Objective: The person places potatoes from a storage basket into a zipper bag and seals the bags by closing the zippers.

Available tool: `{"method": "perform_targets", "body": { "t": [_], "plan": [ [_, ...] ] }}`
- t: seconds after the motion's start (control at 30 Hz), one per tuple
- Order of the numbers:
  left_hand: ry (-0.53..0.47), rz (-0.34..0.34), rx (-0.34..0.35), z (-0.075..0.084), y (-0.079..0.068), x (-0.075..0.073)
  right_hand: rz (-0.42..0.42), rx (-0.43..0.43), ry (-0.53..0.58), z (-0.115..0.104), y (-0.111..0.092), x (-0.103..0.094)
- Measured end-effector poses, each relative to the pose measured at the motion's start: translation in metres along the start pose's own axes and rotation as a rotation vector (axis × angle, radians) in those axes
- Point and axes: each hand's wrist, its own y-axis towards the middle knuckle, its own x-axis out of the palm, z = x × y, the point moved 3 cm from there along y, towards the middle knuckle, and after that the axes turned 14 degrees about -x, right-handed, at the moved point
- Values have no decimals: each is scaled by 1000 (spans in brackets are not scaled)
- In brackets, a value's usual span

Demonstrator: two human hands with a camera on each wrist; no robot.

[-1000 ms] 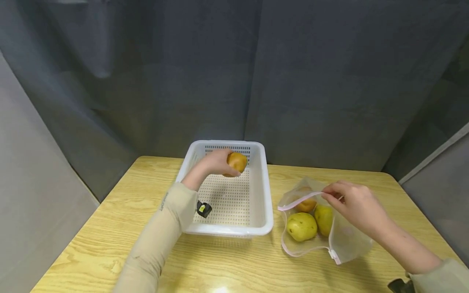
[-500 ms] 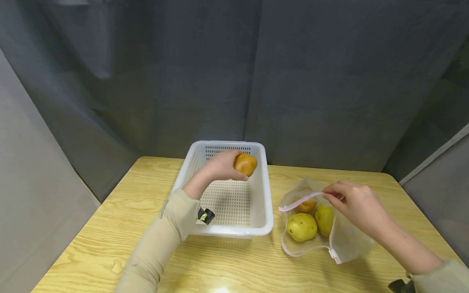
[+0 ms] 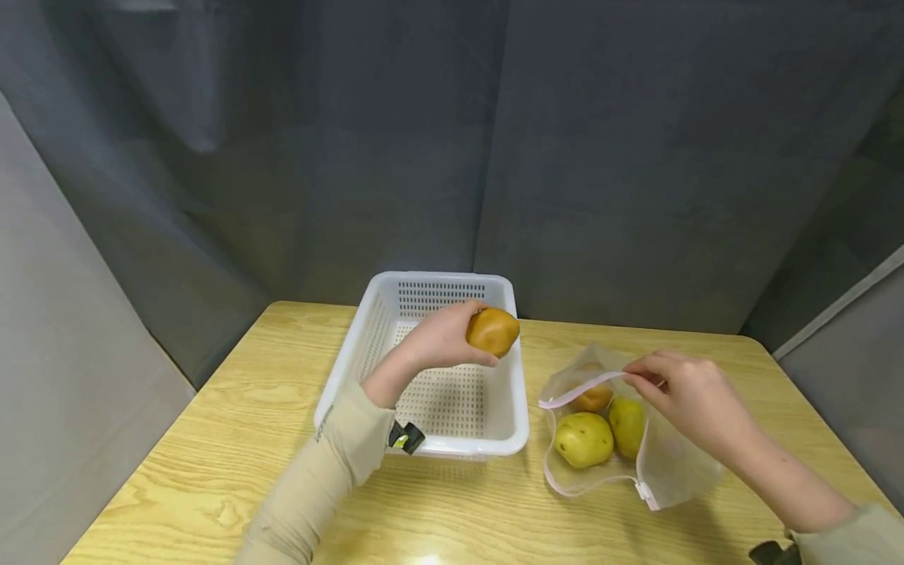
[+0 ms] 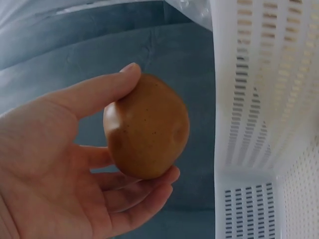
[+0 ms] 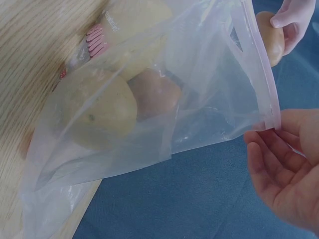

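Observation:
My left hand [image 3: 446, 339] grips a smooth orange-brown potato [image 3: 493, 332] over the right side of the white basket [image 3: 521, 424]. Thumb and fingers wrap opposite sides of the potato in the left wrist view, with the basket's slotted wall beside it. On the right, my right hand [image 3: 695, 400] pinches the pink-edged rim of a clear zip bag [image 3: 678, 471] between thumb and fingers, and its mouth gapes toward the basket. Inside the bag lie a yellow potato [image 3: 583, 440], a second yellow potato [image 3: 626, 426] and a brown potato [image 3: 592, 396].
Both basket and bag rest on a wooden table [image 3: 212, 439]. A dark curtain [image 3: 395, 157] hangs behind the table's far edge. The bag's white slider [image 3: 644, 491] is at its near corner.
My left hand has carried the brown potato rightward and a little nearer, from over the basket's middle to its right rim. My right hand keeps its pinch on the bag, almost still.

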Motion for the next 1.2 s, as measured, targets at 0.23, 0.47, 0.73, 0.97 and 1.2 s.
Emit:
{"method": "perform_targets", "body": {
  "t": [0.23, 0.47, 0.73, 0.97, 1.2],
  "plan": [
    [7, -4, 48, 16, -13, 2, -4, 9, 2, 0, 1, 0],
    [33, -7, 48, 25, -21, 4, -11, 19, 14, 0, 1, 0],
    [44, -18, 33, 28, -25, 13, 14, 0, -11, 0, -1, 0],
    [52, -28, 36, 32, -27, 19, 18, -2, -17, 0, -2, -1],
    [63, -32, 34, 35, -27, 19, 16, 0, -22, 1, -3, -2]
  ]
}}
